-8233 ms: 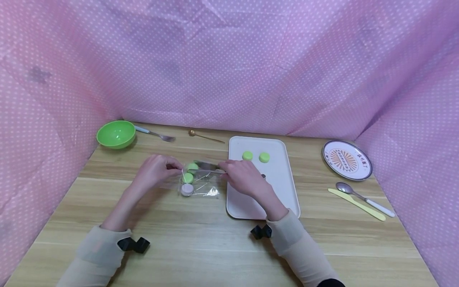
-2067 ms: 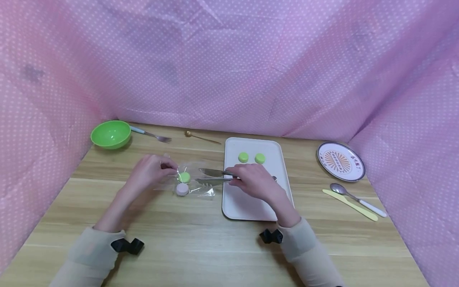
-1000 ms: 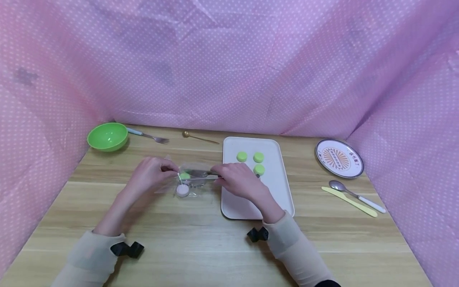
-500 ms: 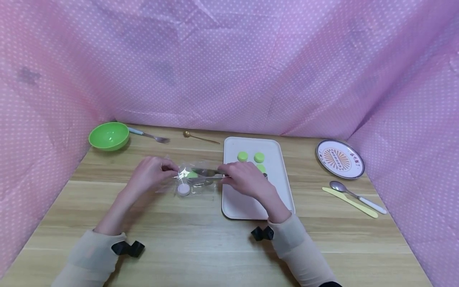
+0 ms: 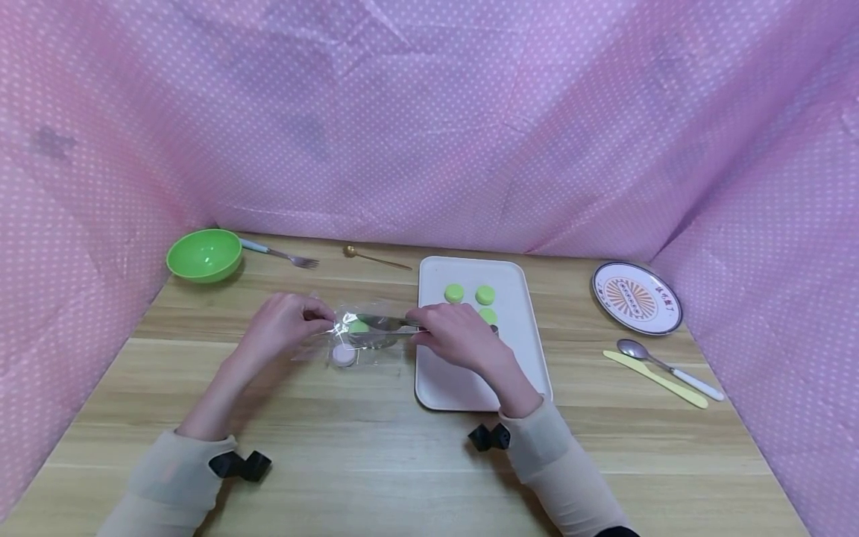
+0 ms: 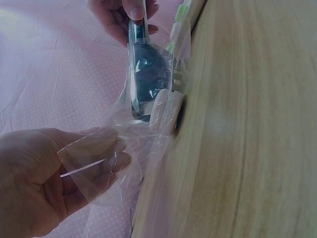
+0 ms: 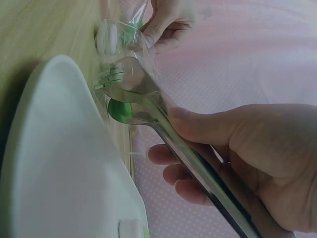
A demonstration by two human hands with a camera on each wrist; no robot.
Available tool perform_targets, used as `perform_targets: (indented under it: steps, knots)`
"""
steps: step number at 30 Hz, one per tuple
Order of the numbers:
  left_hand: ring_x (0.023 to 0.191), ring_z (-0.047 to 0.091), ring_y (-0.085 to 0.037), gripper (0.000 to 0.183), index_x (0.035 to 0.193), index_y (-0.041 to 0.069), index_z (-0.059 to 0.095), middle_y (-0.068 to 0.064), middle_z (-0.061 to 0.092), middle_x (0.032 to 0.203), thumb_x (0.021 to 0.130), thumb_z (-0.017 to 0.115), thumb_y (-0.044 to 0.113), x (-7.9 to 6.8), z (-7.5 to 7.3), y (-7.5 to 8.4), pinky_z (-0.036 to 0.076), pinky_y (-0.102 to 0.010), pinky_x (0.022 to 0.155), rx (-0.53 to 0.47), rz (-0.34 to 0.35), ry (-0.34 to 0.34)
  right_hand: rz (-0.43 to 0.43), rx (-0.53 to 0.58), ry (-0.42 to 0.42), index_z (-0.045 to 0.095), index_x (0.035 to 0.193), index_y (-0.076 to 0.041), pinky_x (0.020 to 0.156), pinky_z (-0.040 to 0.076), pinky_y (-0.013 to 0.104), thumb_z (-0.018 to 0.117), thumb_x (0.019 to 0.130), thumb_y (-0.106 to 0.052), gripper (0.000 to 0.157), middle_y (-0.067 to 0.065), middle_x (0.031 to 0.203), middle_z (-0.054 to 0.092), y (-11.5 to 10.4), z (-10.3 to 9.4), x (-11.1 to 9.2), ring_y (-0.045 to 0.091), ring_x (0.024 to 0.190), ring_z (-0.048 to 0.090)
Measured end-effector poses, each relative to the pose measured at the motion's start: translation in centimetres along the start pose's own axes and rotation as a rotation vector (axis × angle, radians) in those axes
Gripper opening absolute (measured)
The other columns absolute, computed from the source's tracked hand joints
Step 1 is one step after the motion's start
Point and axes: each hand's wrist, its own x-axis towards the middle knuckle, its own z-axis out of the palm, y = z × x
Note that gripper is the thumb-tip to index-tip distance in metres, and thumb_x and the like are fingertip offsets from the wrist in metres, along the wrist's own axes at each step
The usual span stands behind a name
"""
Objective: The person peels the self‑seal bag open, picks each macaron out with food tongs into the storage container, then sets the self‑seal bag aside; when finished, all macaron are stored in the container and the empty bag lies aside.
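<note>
My left hand (image 5: 285,322) pinches the edge of a clear plastic bag (image 6: 94,168) lying left of the tray. My right hand (image 5: 463,335) grips metal food tongs (image 7: 183,153), whose two broad ends reach into the bag. A green macaron (image 5: 358,327) in the bag sits at the tong ends, partly covered by them in the head view. A pale pink macaron (image 5: 344,355) lies in the bag nearer to me. On the white tray (image 5: 446,384), under and beyond my right hand, rest three green macarons (image 5: 454,293), one partly hidden by that hand.
A green bowl (image 5: 204,256) and a fork (image 5: 285,256) stand at the back left. A small gold spoon (image 5: 379,259) lies behind the bag. To the right are a patterned plate (image 5: 637,298), a spoon (image 5: 664,365) and a yellow knife (image 5: 658,379). Pink cloth (image 5: 429,127) surrounds the table.
Since the oldest frame, one green macaron has gone from the bag to the tray. The tongs have returned from over the tray into the bag; over the last half second, hardly anything moves.
</note>
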Motion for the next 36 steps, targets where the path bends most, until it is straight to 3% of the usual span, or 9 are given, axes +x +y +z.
perform_targets:
  steps: [23, 29, 36]
  knots:
    - [0.074, 0.066, -0.009, 0.009, 0.087, 0.023, 0.075, 0.007, 0.074, 0.084, 0.078, 0.076, 0.025, -0.1, -0.2, 0.3, 0.050, -0.034, 0.071, 0.008, -0.028, -0.007, -0.020, -0.001, 0.013, 0.064, 0.103, -0.021, 0.052, 0.039, 0.025, 0.065, 0.089, -0.028, 0.016, -0.012, 0.083, 0.065, 0.4, -0.1, -0.3, 0.008, 0.064, 0.052]
    - [0.077, 0.066, -0.010, 0.010, 0.088, 0.022, 0.075, 0.006, 0.074, 0.084, 0.079, 0.075, 0.025, -0.1, -0.1, 0.2, 0.050, -0.035, 0.073, 0.010, -0.042, 0.000, -0.003, 0.019, 0.030, 0.064, 0.107, -0.024, 0.059, 0.045, 0.029, 0.065, 0.088, -0.030, 0.020, -0.012, 0.089, 0.067, 2.3, -1.2, -2.1, 0.007, 0.072, 0.056]
    - [0.079, 0.067, -0.013, 0.011, 0.088, 0.021, 0.075, 0.004, 0.074, 0.085, 0.078, 0.076, 0.025, 0.0, -0.1, 0.0, 0.049, -0.037, 0.073, 0.014, -0.056, 0.003, 0.102, 0.114, 0.055, 0.065, 0.116, -0.020, 0.069, 0.051, 0.034, 0.064, 0.089, -0.029, 0.029, -0.008, 0.091, 0.068, 6.2, -2.8, -6.2, 0.009, 0.077, 0.060]
